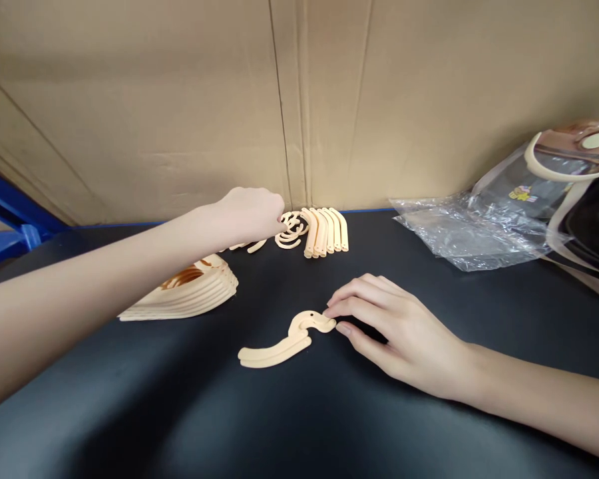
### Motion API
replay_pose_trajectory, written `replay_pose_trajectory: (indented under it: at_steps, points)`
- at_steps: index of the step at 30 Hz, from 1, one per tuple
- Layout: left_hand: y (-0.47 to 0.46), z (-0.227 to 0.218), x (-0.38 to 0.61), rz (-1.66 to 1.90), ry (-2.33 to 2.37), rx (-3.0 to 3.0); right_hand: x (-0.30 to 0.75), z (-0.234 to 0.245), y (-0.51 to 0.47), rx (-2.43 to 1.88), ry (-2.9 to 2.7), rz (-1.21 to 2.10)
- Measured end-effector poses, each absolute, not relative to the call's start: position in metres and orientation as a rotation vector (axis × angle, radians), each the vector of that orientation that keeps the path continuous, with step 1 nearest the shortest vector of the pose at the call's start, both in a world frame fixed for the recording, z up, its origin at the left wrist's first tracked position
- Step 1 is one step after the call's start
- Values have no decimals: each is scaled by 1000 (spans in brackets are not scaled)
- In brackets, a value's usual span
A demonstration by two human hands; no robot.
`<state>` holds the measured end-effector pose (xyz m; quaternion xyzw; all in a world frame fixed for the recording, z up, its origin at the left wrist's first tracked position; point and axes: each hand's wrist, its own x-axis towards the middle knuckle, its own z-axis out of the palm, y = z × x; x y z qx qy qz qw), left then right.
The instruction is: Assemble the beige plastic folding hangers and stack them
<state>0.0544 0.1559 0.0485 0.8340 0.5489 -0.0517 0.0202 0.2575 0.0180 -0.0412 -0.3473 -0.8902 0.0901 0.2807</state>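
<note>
On the black table lies a cream-coloured, hook-shaped piece (299, 324) like a bird's head and neck, with a small dark hole near its curve. A curved two-layered cream strip (272, 354) adjoins its lower end. My right hand (397, 329) has its thumb and fingertips closed around the hook's right-hand tip. Farther back, my left hand (254, 213) is curled at the left side of a loose pile of thin curved cream pieces (292, 231). Its fingertips are hidden behind the hand, so anything it grips cannot be made out.
Curved cream tubes (327, 229) lie side by side near the cardboard wall (379, 100). A stack of cream curved parts (194, 299) sits under my left forearm. To the right are crinkled clear plastic (449, 229) and a transparent bottle (524, 179) with a strap. A blue frame (10, 219) stands at left.
</note>
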Motion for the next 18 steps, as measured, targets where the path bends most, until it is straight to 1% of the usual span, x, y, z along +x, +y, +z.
replay_pose_trajectory:
  at_steps: [5, 18]
  points:
    - [159, 49, 69, -330, 1796, 2503, 258, -42, 18, -932, -2393, 234]
    - [169, 45, 62, -321, 1749, 2359, 258, -41, 17, -902, -2405, 208]
